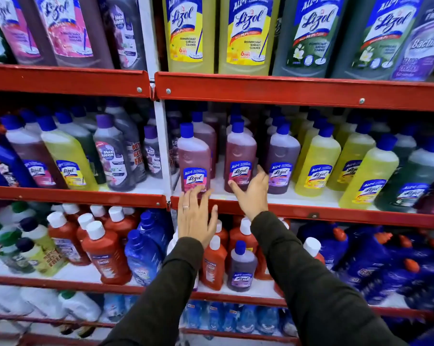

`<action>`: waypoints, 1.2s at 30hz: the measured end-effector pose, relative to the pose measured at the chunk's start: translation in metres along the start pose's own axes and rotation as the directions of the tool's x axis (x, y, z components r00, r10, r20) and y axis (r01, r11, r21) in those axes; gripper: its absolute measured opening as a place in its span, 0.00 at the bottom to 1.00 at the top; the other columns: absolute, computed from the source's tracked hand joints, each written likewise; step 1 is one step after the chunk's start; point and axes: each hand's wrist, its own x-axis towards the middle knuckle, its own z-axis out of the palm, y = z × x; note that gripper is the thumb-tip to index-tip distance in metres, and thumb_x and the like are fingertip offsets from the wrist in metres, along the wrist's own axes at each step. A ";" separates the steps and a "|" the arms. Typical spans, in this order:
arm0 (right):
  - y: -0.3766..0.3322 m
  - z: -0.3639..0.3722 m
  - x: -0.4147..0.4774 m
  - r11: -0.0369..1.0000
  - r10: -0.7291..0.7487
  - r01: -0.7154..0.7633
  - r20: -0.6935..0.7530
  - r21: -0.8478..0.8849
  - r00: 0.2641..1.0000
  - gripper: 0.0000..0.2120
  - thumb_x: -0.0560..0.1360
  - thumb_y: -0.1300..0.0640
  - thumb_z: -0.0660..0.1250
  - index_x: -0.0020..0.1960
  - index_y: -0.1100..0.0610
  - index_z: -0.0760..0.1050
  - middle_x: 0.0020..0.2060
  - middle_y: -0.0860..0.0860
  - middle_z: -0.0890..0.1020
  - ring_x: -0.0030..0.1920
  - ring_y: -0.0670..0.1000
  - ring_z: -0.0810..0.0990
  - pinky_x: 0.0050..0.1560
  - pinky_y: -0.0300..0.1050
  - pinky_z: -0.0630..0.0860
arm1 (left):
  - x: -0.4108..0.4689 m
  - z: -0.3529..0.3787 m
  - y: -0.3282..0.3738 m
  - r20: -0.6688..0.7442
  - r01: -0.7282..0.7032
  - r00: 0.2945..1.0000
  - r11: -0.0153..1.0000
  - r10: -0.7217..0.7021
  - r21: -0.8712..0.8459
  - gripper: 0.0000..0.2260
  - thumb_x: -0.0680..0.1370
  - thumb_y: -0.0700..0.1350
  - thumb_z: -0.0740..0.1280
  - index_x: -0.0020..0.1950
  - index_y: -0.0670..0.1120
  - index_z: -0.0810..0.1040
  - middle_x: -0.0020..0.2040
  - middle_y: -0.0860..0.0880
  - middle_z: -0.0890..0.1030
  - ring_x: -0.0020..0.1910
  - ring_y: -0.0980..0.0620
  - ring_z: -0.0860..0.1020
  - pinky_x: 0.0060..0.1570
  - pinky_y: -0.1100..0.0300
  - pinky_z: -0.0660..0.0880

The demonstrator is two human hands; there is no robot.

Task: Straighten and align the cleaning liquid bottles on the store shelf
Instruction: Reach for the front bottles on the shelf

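Red metal shelf edging (310,213) is fronted by two pink plastic Lizol bottles with blue caps. The left bottle (194,158) is touched low on its label by the spread fingers of the left hand (196,221). The right bottle (240,156) is cupped at its base, apparently loosely, by the opened right hand (251,194).
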 end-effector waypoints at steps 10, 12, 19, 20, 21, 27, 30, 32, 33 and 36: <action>-0.022 0.028 0.024 0.984 0.180 -0.180 -0.038 -0.001 0.983 0.44 0.71 0.46 0.78 0.74 0.67 0.60 0.69 0.63 0.70 0.67 0.63 0.76 0.67 0.51 0.74 | 0.003 0.011 -0.022 0.086 -0.070 0.994 0.995 0.064 0.071 0.14 0.78 0.52 0.65 0.60 0.46 0.76 0.57 0.41 0.77 0.58 0.40 0.73 0.60 0.42 0.75; -0.023 0.030 0.025 0.982 0.186 -0.187 -0.042 -0.020 0.982 0.43 0.72 0.46 0.78 0.73 0.66 0.60 0.69 0.63 0.71 0.67 0.62 0.76 0.67 0.52 0.75 | 0.004 0.012 -0.025 0.113 -0.086 0.991 0.994 0.079 0.063 0.15 0.79 0.53 0.64 0.62 0.47 0.75 0.58 0.42 0.76 0.59 0.40 0.73 0.60 0.44 0.75; -0.017 0.025 0.015 0.985 0.148 -0.150 -0.028 -0.084 0.989 0.42 0.72 0.43 0.77 0.72 0.64 0.62 0.67 0.61 0.74 0.67 0.61 0.78 0.65 0.53 0.77 | 0.001 0.016 -0.028 0.101 -0.084 0.992 0.995 0.078 0.059 0.16 0.78 0.52 0.66 0.63 0.48 0.75 0.59 0.42 0.76 0.61 0.40 0.73 0.62 0.43 0.74; -0.017 0.024 0.012 0.986 0.139 -0.142 -0.031 -0.089 0.990 0.42 0.71 0.42 0.77 0.72 0.64 0.63 0.66 0.61 0.74 0.67 0.61 0.78 0.65 0.53 0.78 | 0.001 0.016 -0.028 0.100 -0.082 0.992 0.995 0.076 0.054 0.15 0.78 0.52 0.66 0.62 0.47 0.75 0.59 0.42 0.76 0.61 0.40 0.73 0.62 0.43 0.74; -0.016 0.023 0.009 0.987 0.127 -0.130 -0.035 -0.097 0.991 0.42 0.71 0.41 0.77 0.72 0.64 0.63 0.66 0.61 0.75 0.66 0.60 0.78 0.65 0.53 0.78 | 0.001 0.017 -0.027 0.101 -0.076 0.992 0.996 0.071 0.053 0.15 0.78 0.52 0.66 0.62 0.47 0.75 0.59 0.42 0.76 0.62 0.40 0.72 0.62 0.43 0.73; -0.014 0.018 -0.009 0.988 0.094 -0.096 -0.024 -0.120 0.995 0.41 0.71 0.37 0.75 0.70 0.62 0.63 0.65 0.59 0.75 0.65 0.58 0.79 0.62 0.52 0.81 | 0.002 0.015 -0.022 0.078 -0.062 0.995 0.995 0.057 0.072 0.14 0.78 0.50 0.67 0.60 0.45 0.76 0.58 0.41 0.77 0.60 0.39 0.73 0.62 0.44 0.73; -0.015 0.017 -0.015 0.989 0.090 -0.091 -0.015 -0.119 0.996 0.42 0.71 0.37 0.75 0.71 0.62 0.63 0.66 0.59 0.75 0.66 0.58 0.79 0.62 0.51 0.81 | 0.002 0.014 -0.020 0.083 -0.057 0.995 0.995 0.050 0.084 0.13 0.77 0.50 0.67 0.59 0.45 0.76 0.58 0.40 0.78 0.59 0.39 0.74 0.62 0.43 0.74; -0.016 0.015 -0.018 0.988 0.090 -0.091 -0.009 -0.128 0.996 0.43 0.71 0.37 0.75 0.73 0.62 0.62 0.66 0.58 0.75 0.66 0.58 0.79 0.62 0.50 0.81 | 0.003 0.013 -0.020 0.097 -0.050 0.994 0.995 0.041 0.087 0.14 0.78 0.50 0.67 0.60 0.45 0.76 0.58 0.40 0.78 0.60 0.39 0.74 0.62 0.43 0.74; -0.017 0.015 -0.019 0.987 0.089 -0.089 -0.008 -0.131 0.996 0.43 0.72 0.37 0.75 0.73 0.62 0.62 0.66 0.58 0.75 0.66 0.58 0.79 0.62 0.50 0.81 | 0.003 0.014 -0.020 0.106 -0.046 0.994 0.995 0.036 0.089 0.14 0.78 0.50 0.66 0.60 0.45 0.76 0.59 0.40 0.77 0.61 0.38 0.74 0.62 0.43 0.74; -0.018 0.013 -0.021 0.987 0.084 -0.084 -0.005 -0.135 0.996 0.42 0.72 0.38 0.74 0.73 0.62 0.62 0.66 0.58 0.75 0.66 0.58 0.79 0.61 0.50 0.80 | 0.004 0.013 -0.020 0.121 -0.039 0.992 0.994 0.027 0.101 0.14 0.78 0.50 0.66 0.61 0.44 0.75 0.59 0.39 0.77 0.61 0.38 0.74 0.62 0.43 0.73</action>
